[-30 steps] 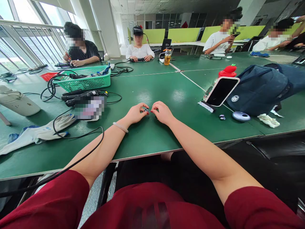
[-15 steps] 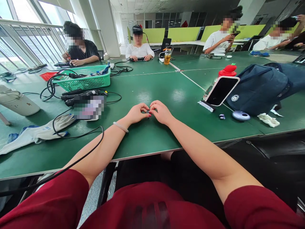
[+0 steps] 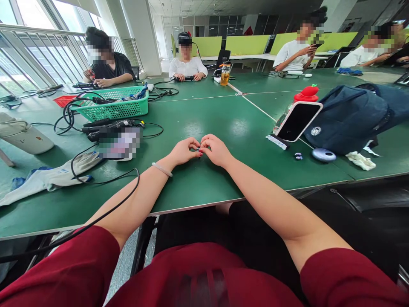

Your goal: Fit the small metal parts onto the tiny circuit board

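Note:
Close together over the green table (image 3: 204, 187), my two hands meet fingertip to fingertip. My left hand (image 3: 184, 151) has its thumb and fingers closed around a small dark object (image 3: 198, 149). From the other side my right hand (image 3: 216, 151) pinches at the same spot. Most of that object is covered by the fingers, so its kind does not show. A pale bangle (image 3: 162, 169) circles my left wrist.
Left of my hands are a green basket (image 3: 115, 111), black cables, a white-and-blue glove (image 3: 67, 172) and a tilted grey bucket (image 3: 25, 135). To the right are a propped phone (image 3: 299, 121), a navy backpack (image 3: 351, 117) and a purple case (image 3: 324, 155). Several people sit beyond.

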A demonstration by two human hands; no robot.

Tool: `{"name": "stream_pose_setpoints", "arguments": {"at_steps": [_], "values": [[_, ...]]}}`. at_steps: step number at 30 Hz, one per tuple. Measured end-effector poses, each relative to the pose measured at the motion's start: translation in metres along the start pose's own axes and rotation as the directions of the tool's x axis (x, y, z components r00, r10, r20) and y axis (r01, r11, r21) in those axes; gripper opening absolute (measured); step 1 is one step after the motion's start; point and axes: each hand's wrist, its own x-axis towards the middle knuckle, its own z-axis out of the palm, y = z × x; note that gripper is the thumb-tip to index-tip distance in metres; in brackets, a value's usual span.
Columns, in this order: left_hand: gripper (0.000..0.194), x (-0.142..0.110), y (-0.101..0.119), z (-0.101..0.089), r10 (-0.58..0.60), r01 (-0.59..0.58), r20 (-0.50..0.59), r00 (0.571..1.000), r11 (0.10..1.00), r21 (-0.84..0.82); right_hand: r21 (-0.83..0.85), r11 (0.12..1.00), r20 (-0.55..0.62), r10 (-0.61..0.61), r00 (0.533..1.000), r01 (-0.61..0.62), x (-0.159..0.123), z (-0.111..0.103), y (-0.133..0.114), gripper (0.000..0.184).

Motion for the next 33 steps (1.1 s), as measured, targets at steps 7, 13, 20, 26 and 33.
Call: {"name": "stream_pose_setpoints", "arguments": {"at_steps": [7, 13, 20, 26, 33], "values": [[0.033, -0.001, 0.003, 0.001, 0.014, -0.014, 0.009, 1.0, 1.0, -0.012, -0.012, 1.0, 0.008, -0.003, 1.0, 0.003, 0.0, 0.001, 0.002, 0.011], [0.032, -0.001, 0.004, 0.0, -0.031, 0.031, -0.012, 0.999, 0.997, 0.069, -0.02, 1.0, 0.013, 0.005, 1.0, -0.005, 0.0, 0.002, 0.002, 0.012], [0.033, 0.0, -0.002, -0.007, -0.09, 0.114, -0.113, 0.99, 0.967, 0.228, -0.098, 0.977, 0.038, 0.192, 0.981, -0.188, 0.004, -0.018, 0.02, 0.013], [0.031, -0.002, 0.003, -0.007, -0.091, 0.117, -0.113, 0.989, 0.961, 0.252, -0.113, 0.934, 0.245, 0.356, 0.902, -0.338, 0.0, -0.038, 0.032, 0.018], [0.034, -0.001, 0.001, -0.005, -0.081, 0.101, -0.088, 0.993, 0.962, 0.255, -0.231, 0.949, 0.255, 0.271, 0.928, -0.214, 0.001, -0.02, 0.02, 0.011]]}}
